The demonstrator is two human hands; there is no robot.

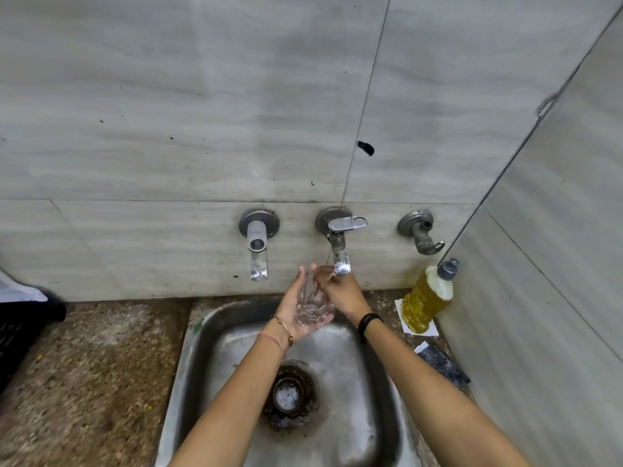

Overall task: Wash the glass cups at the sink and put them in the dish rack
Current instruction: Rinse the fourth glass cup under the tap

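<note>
Watching remotely, I see a glass cup [312, 305] held over the sink [192, 348], just under the middle tap [340, 254]. The left hand [291, 310] cradles it w/ palm behind and thumb wrapped round the base, while the right hand [342, 293] grips the rim, fingers curled at the top by the spout. A yellow soap bottle [426, 298] stands R of the sink, and a black crate [23, 332] sits far L on the countertop [94, 365].
</note>
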